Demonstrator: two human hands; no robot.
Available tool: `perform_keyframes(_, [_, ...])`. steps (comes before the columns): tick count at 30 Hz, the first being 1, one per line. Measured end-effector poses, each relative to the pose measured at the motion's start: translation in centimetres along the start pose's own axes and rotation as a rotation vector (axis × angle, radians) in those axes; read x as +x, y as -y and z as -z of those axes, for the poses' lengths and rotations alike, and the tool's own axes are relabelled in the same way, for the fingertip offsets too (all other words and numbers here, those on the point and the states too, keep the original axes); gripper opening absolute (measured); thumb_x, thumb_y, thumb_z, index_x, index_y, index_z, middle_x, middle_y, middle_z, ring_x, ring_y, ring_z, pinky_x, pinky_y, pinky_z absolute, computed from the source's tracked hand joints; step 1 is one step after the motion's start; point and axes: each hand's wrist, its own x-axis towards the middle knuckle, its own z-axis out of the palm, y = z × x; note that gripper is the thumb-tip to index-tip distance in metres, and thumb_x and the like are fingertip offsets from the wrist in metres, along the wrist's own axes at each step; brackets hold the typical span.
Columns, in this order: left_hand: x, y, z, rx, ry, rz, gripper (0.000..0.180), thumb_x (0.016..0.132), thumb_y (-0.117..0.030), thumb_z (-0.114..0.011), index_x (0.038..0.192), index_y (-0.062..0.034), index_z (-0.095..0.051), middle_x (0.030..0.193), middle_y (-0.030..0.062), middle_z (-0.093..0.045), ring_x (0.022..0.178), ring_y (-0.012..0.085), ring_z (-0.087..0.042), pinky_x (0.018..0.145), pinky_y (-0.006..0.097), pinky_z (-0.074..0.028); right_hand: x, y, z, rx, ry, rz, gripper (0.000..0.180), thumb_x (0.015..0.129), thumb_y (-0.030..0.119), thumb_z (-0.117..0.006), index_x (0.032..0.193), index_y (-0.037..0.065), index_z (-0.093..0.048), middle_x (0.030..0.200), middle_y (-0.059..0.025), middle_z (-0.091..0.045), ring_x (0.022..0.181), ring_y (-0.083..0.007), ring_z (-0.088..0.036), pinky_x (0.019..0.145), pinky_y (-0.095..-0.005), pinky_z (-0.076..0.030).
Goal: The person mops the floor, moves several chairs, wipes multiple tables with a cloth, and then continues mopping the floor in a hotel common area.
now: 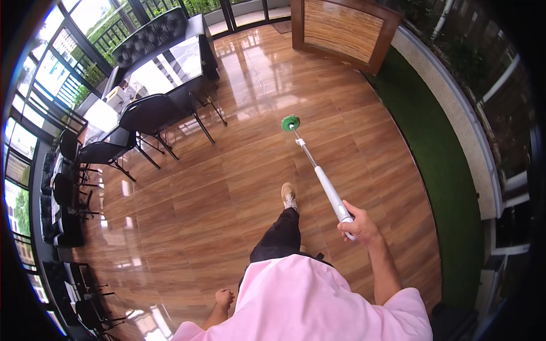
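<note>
One mop (314, 165). One wooden counter (341, 31). At least four black chairs (148, 111); the far ones are unclear.

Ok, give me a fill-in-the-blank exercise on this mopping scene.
1. The right hand grips the grey handle of a mop whose round head is ____ in colour.
2. The mop head rests on a glossy ____ floor.
3. The left hand holds ____.
4. The chairs stand to the person's ____.

Missing words: green; wooden; nothing; left
</note>
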Motion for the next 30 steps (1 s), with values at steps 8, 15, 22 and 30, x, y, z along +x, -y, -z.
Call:
perform_keyframes(8, [21.9,-35.2,-12.0,0.083,-0.104,-0.426,0.026,0.087,-0.017,-0.061,0.103,-0.0005,-0.073,0.096,0.0176,-0.075,0.087,0.0288,-0.073,0.079,0.039,-0.056,23.5,18.5,4.4,-0.074,0.038,0.023,0.085,0.081,0.000,-0.071,0.154,-0.008,-0.028,0.080,-0.0070,-0.062,0.059,-0.0119,-0.060,0.049,-0.0286,-0.052])
perform_keyframes(15, [19.7,-82.3,-28.6,0.260,0.372,-1.019,0.059,0.084,-0.006,-0.063,0.142,-0.0100,-0.053,0.129,0.0190,-0.065,0.109,0.0339,-0.067,0.093,0.041,-0.055,39.3,30.5,8.4,-0.204,0.058,-0.043,0.089,0.078,0.003,-0.072,0.154,-0.007,-0.028,0.076,-0.0058,-0.061,0.058,-0.0109,-0.058,0.049,-0.0272,-0.049])
perform_keyframes(22, [23.1,-107.8,-44.6,0.448,0.335,-1.337,0.081,0.082,-0.012,-0.072,0.154,-0.0190,-0.037,0.154,0.0302,-0.033,0.132,0.0492,-0.047,0.104,0.047,-0.048,59.7,41.0,14.7,-0.343,0.129,0.024,0.083,0.077,0.005,-0.071,0.150,-0.008,-0.036,0.094,-0.0108,-0.060,0.066,-0.0120,-0.059,0.052,-0.0280,-0.050])
perform_keyframes(30, [31.7,-132.3,-51.0,0.118,0.111,-1.320,0.046,0.081,-0.011,-0.079,0.122,-0.0053,-0.057,0.143,0.0267,-0.044,0.124,0.0479,-0.052,0.099,0.048,-0.051,80.4,62.3,20.5,-1.001,0.153,0.236,0.068,0.077,0.009,-0.072,0.140,-0.006,-0.051,0.109,-0.0233,-0.060,0.095,-0.0384,-0.062,0.088,-0.0421,-0.052])
